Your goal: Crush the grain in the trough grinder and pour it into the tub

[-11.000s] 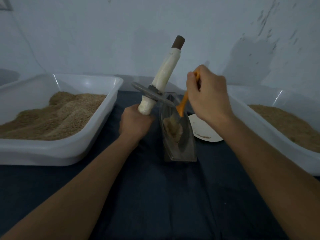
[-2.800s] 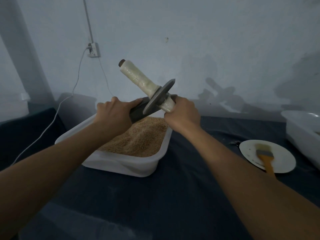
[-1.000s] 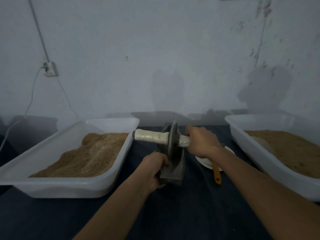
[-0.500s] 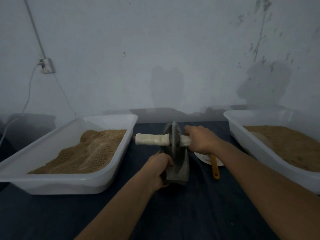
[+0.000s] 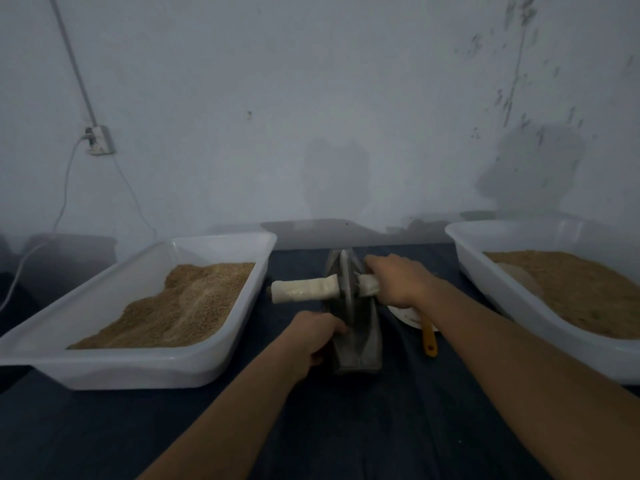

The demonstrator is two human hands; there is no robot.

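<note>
Tubs (image 5: 145, 372) (image 5: 485, 285) flank the grinder (image 5: 356, 344); near cloth (image 5: 346, 427) bare.

Dim, bluish, grainy light; soft shadows on the wall (image 5: 346, 98); wide-angle bending at the edges.

- My right hand (image 5: 398, 284) hides the axle's right end.
- The plate (image 5: 407, 315) lies half behind my forearm.
- The right tub (image 5: 485, 271) runs off-frame.
</note>
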